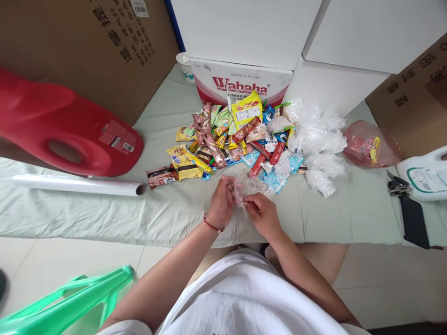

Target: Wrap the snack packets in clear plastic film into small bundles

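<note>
My left hand is closed round one side of a crumpled clear plastic bag, just above the cloth. My right hand pinches the same bag between thumb and forefinger from the other side. Something pinkish shows through the plastic by my left fingers; its kind I cannot make out. Beyond both hands lies a heap of wrapped snacks in yellow, red, brown and blue packets. Right of the heap sits a pile of clear plastic bags.
A red jug and a white film roll lie at left. A Wahaha carton stands behind the snacks. At right are a pink dish, a white bottle, keys and a black phone. A green stool stands below.
</note>
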{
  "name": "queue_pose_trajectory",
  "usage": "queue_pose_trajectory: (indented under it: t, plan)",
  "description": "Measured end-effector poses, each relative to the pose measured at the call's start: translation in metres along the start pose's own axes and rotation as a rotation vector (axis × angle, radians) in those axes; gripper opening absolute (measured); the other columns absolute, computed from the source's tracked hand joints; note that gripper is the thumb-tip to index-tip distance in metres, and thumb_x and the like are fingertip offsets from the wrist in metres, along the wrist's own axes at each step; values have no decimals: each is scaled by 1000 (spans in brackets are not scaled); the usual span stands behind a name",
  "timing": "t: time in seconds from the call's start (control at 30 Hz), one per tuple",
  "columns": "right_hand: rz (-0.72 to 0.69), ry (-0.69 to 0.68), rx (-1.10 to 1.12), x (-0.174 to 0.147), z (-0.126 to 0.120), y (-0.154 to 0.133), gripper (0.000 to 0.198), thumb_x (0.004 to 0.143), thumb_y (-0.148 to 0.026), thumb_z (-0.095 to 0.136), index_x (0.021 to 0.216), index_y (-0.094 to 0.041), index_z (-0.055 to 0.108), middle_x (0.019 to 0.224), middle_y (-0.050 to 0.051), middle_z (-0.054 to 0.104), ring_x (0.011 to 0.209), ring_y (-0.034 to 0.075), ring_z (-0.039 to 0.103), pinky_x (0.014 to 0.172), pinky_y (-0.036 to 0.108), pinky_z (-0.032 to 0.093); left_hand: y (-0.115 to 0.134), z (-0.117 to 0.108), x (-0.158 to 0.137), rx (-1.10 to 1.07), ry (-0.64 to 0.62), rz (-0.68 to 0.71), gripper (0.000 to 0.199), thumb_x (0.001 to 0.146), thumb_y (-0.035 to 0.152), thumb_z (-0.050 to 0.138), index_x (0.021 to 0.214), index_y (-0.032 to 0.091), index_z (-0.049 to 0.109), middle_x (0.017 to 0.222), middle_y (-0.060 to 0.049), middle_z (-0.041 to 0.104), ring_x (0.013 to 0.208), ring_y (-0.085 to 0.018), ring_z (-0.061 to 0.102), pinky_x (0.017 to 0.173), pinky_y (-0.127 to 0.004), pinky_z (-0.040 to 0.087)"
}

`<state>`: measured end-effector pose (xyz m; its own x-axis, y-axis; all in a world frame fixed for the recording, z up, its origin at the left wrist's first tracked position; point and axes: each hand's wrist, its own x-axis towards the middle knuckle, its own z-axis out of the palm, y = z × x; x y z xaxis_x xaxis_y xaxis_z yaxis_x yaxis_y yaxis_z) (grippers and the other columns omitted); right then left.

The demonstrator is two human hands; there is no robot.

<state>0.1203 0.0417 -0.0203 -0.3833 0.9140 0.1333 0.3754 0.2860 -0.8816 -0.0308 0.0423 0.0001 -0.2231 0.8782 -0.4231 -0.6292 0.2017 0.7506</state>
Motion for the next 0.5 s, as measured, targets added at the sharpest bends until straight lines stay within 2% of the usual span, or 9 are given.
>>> queue_pose_trajectory:
  t: [0.07, 0.13, 0.27, 0.37, 0.5]
  plan:
    - [120, 41, 145, -1, -1, 2, 12, 95, -31, 63, 93, -24, 73, 80, 1, 66, 67, 16, 55, 64, 29, 45, 3, -9, -9, 77, -64, -7, 56, 77, 67, 77, 104, 20, 63, 90, -1, 67, 72, -13, 59, 61, -24, 46]
    - [194, 47, 243, -3, -3, 2, 14, 94, -37, 66, 90, -25, 72, 76, 0, 64, 65, 15, 51, 61, 28, 42, 2, -18, -16, 226, -137, -2, 51, 70, 57, 87, 97, 18, 68, 90, -1, 67, 78, -14, 59, 67, -25, 45]
    - [274, 51, 385, -4, -7, -3, 22, 88, -46, 72, 87, -24, 72, 72, -1, 61, 63, 15, 49, 60, 28, 39, -4, -27, -23, 402, -154, 31, 37, 70, 47, 87, 79, 18, 67, 72, 2, 62, 69, -12, 52, 68, -26, 40]
    - [317, 97, 514, -2, -13, -6, 26, 83, -48, 76, 83, -23, 70, 68, -3, 57, 62, 13, 46, 58, 26, 38, -1, -29, -24, 310, -148, -11, 39, 70, 49, 87, 77, 19, 64, 68, 3, 59, 65, -11, 50, 64, -25, 38]
    - [350, 184, 661, -1, -31, -7, 31, 78, -49, 81, 84, -22, 67, 72, -3, 53, 59, 10, 40, 54, 24, 34, 13, -35, -26, 103, -180, -107, 43, 69, 48, 90, 81, 19, 61, 79, 0, 64, 69, -11, 56, 65, -23, 42]
